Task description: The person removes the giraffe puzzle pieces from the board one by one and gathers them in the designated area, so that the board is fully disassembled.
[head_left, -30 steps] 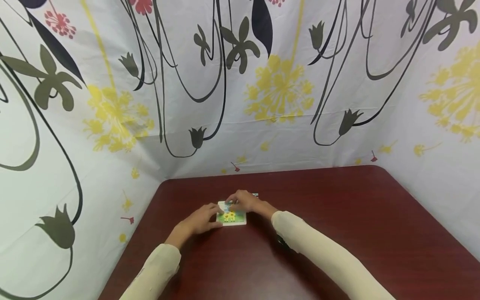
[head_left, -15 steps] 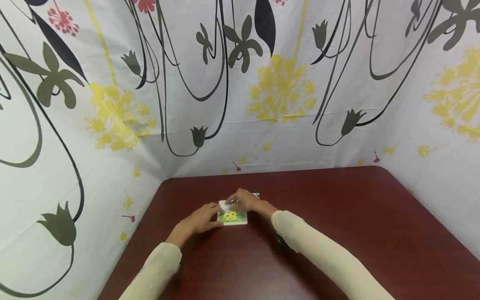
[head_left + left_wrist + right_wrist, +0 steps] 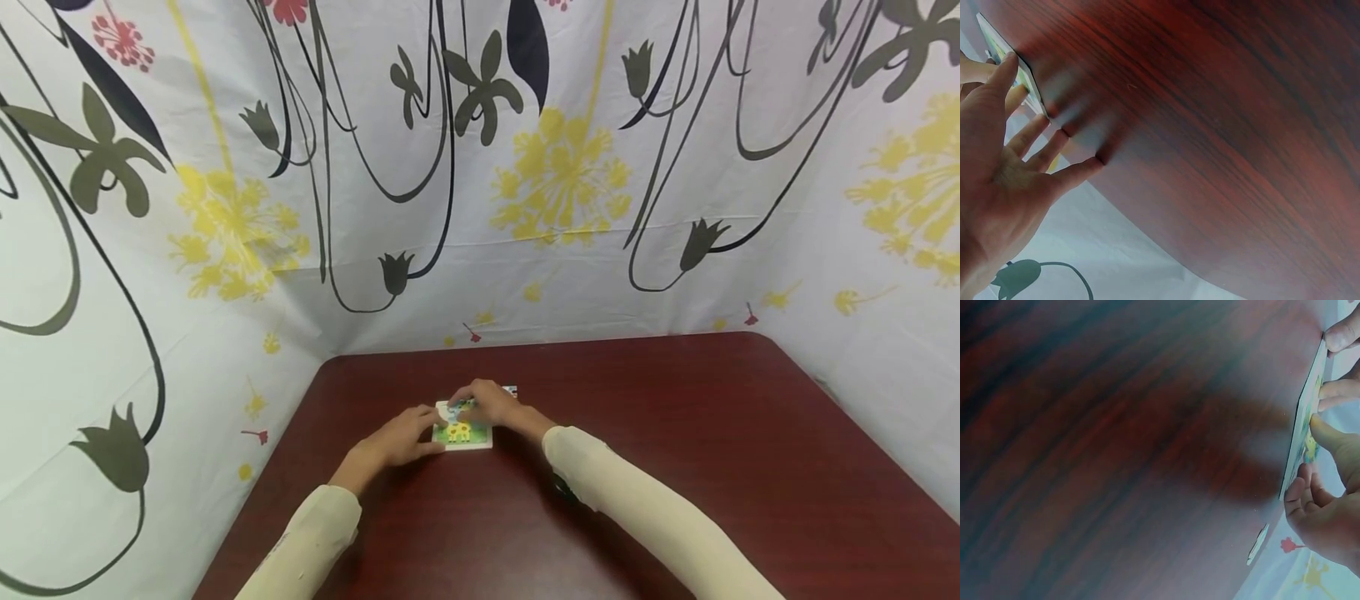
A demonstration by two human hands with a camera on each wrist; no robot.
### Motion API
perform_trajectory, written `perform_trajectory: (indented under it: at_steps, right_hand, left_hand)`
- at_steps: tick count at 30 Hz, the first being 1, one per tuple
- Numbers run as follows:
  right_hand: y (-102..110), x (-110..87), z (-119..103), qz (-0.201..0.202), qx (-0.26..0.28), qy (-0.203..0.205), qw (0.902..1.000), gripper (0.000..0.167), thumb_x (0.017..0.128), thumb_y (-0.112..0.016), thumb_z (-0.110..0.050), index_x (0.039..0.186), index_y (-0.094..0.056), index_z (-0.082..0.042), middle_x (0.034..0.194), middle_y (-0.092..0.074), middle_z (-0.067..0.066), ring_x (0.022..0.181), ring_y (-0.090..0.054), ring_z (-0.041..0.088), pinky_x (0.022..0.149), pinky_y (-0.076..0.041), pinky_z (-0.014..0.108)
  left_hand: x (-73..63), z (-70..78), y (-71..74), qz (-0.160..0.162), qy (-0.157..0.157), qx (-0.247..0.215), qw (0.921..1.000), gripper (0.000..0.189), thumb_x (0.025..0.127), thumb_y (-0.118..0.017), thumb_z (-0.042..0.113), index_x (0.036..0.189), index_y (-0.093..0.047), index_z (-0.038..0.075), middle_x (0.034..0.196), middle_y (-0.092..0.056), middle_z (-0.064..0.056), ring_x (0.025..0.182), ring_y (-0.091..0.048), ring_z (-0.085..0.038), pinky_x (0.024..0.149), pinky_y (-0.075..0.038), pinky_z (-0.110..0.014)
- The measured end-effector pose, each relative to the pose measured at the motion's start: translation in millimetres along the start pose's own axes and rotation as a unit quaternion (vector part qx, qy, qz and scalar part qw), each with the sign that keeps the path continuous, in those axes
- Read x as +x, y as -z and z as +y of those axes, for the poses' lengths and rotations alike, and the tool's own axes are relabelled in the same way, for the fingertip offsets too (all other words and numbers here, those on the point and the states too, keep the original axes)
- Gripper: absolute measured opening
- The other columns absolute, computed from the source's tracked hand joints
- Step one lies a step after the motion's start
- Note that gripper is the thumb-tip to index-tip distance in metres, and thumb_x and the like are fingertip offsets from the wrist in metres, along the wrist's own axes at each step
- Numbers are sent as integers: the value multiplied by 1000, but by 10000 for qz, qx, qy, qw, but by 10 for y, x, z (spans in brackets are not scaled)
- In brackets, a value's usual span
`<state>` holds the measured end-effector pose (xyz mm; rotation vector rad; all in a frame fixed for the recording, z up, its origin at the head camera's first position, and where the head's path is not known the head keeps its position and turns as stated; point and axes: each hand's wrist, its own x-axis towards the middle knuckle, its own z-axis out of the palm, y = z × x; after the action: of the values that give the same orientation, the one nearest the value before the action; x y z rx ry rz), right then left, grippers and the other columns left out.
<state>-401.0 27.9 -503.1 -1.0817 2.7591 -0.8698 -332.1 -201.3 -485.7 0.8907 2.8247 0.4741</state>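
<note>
A flat picture board with a white border and a yellow giraffe on green lies on the table. My left hand is at its left side, thumb at the near edge and a finger over the picture. In the left wrist view the other fingers are spread, their tips near or on the tabletop. My right hand reaches over the board's far right part. Its thumb touches the picture and its fingers bend at the far end. Whether a loose piece sits between them is hidden.
A small flat piece with a coloured print lies just beyond the right hand, apart from the board. The dark red wooden table has rounded far corners. A white flower-patterned cloth hangs behind and beside it.
Both hands stay at the board, with only slight shifts of the right fingers. The whole view shifts slightly; the board stays in place.
</note>
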Motion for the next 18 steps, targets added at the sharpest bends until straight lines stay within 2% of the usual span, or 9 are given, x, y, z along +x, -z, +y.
perform_trajectory:
  at_steps: [4,7,13,18]
  right_hand:
    - [6,0,4,-22,131,33,9999,40,96,-77,-14,135,-68,-11,126,-71,12,114,-68,27,91,-57,41]
    - [31,-11,11,-66,208,39,9998,43,97,-75,-11,139,-63,-9,127,-70,15,115,-69,29,92,-57,42]
    - [129,-25,12,99,383,200,9990,29,99,-66,0,128,-69,-3,116,-73,16,106,-71,31,88,-59,39]
    - [236,-44,33,219,466,244,9984,22,101,-66,-1,122,-73,-4,113,-75,14,100,-73,28,82,-59,34]
  left_hand:
    - [-9,-6,-4,-6,64,-21,10000,44,100,-72,32,137,-63,11,151,-49,-19,141,-45,-40,112,-40,-57]
    - [-5,-11,-17,8,54,-22,10000,44,100,-72,32,137,-64,11,151,-50,-18,142,-45,-40,113,-39,-57]
    - [5,-13,-14,34,32,-34,10000,43,100,-72,33,137,-64,12,151,-50,-20,142,-45,-40,113,-39,-56]
    - [-7,-15,-9,48,34,-5,10000,43,99,-73,32,135,-65,10,149,-51,-19,139,-47,-40,112,-40,-56]
